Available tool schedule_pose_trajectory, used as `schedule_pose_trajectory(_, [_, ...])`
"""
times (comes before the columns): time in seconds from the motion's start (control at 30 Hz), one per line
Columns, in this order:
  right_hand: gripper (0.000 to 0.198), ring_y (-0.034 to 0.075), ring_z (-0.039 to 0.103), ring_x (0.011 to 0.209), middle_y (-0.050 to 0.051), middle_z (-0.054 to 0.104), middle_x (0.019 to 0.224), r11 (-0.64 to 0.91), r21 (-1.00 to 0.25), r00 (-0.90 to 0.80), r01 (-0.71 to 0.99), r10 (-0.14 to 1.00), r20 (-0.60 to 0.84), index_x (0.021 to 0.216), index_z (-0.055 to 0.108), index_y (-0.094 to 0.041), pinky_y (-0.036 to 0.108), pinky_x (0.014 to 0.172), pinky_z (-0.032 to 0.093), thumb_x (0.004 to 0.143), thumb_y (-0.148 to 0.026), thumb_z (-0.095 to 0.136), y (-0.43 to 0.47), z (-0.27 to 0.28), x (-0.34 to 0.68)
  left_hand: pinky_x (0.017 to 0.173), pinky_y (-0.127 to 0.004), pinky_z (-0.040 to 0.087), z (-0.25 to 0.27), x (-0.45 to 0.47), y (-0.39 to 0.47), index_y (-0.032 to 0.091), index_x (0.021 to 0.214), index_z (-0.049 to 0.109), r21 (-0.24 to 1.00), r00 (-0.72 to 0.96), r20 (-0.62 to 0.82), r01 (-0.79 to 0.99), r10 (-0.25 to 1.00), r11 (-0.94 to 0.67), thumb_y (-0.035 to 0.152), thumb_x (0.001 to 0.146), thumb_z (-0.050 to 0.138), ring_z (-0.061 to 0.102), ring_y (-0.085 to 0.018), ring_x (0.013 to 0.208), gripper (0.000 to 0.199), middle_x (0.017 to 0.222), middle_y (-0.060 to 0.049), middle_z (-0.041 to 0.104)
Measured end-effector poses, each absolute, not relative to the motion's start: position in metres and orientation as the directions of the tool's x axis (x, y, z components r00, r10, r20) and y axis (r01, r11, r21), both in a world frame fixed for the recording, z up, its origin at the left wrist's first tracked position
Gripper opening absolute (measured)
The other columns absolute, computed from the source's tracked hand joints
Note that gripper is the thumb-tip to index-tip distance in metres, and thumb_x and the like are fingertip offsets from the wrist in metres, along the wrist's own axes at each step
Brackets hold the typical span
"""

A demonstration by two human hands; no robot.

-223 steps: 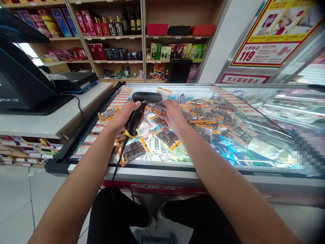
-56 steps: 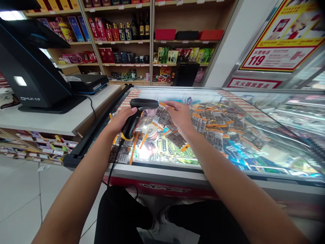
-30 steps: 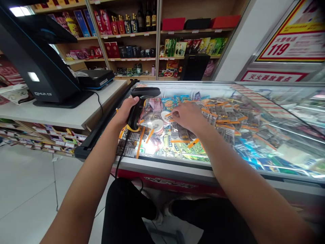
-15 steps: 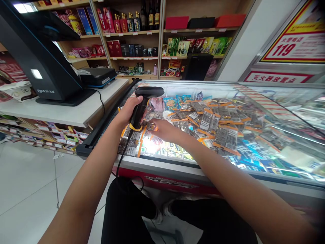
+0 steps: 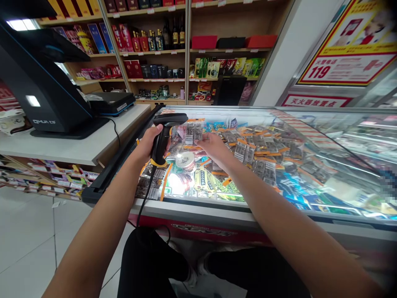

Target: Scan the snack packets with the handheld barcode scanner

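My left hand (image 5: 149,140) is wrapped round the handle of a black and yellow barcode scanner (image 5: 160,145), its head pointing right and its cord hanging down over the front edge. Just right of the scanner, my right hand (image 5: 211,145) pinches the edge of a clear snack packet (image 5: 192,132) with orange ends and dark contents. The packet's printed label side faces up toward me. Below it, a round white-lidded tub (image 5: 185,160) and a green and yellow bag (image 5: 204,180) lie under the glass. Many similar orange-edged packets (image 5: 245,152) are heaped to the right.
A glass-topped chest freezer (image 5: 198,208) spans the front, its dark frame at the left. Beside it stands a white counter (image 5: 74,145) with a checkout terminal (image 5: 58,91) and a black scale (image 5: 110,103). Shelves of boxes and bottles (image 5: 175,35) line the back.
My right hand has moved away from the scanner and up, and a snack packet now shows plainly in its fingers. The scanner stays in my left hand; the view has shifted slightly.
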State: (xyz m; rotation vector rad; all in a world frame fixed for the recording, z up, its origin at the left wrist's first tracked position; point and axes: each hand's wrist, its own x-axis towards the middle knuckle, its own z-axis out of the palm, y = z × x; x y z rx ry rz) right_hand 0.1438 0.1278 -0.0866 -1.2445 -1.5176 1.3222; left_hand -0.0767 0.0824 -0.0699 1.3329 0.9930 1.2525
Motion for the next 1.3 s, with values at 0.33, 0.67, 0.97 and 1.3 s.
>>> schedule_pose_trajectory(0.33, [0.025,0.026,0.077,0.083,0.015,0.072,0.110,0.094,-0.970,-0.255,0.226,0.966,0.034,0.118,0.056,-0.019,0.036,0.065,0.063,0.095,-0.024,0.063,0.130,-0.091,0.147,0.038,-0.027,0.040,-0.073,-0.075,0.083,0.018,0.082,0.062,0.991,0.161,0.133,-0.037,0.978,-0.129,0.069,0.080,0.058,0.054,-0.015,0.038,0.051,0.056,-0.004,0.063])
schedule_pose_trajectory(0.67, [0.032,0.026,0.075,0.082,0.014,0.071,0.107,0.201,-0.896,-0.247,0.396,0.963,0.107,0.128,0.056,-0.020,0.039,0.067,0.062,0.097,-0.030,0.059,0.132,-0.090,0.149,0.037,-0.026,0.041,-0.072,-0.076,0.083,0.019,0.083,0.062,0.988,0.174,0.157,-0.028,0.972,-0.155,0.068,0.079,0.059,0.054,-0.015,0.038,0.049,0.055,-0.003,0.063])
schedule_pose_trajectory(0.97, [0.025,0.022,0.068,0.070,0.007,0.071,0.079,0.289,-0.723,-0.005,0.628,0.930,0.367,0.113,0.067,-0.018,0.032,0.064,0.051,0.094,-0.027,0.053,0.152,-0.066,0.195,0.038,-0.027,0.040,-0.073,-0.081,0.087,0.021,0.083,0.059,0.979,0.045,0.185,-0.096,0.982,-0.180,0.063,0.084,0.054,0.054,-0.014,0.039,0.042,0.056,-0.001,0.062])
schedule_pose_trajectory(1.3, [0.017,0.038,0.063,0.104,0.018,0.069,0.098,0.038,-0.419,0.091,0.907,0.955,0.282,0.096,0.068,-0.022,0.049,0.088,0.046,0.088,-0.032,0.057,0.157,-0.055,0.244,0.037,-0.027,0.039,-0.072,-0.081,0.088,0.021,0.079,0.059,0.984,0.019,0.147,-0.102,0.989,-0.144,0.064,0.086,0.052,0.054,-0.014,0.038,0.044,0.055,-0.003,0.062])
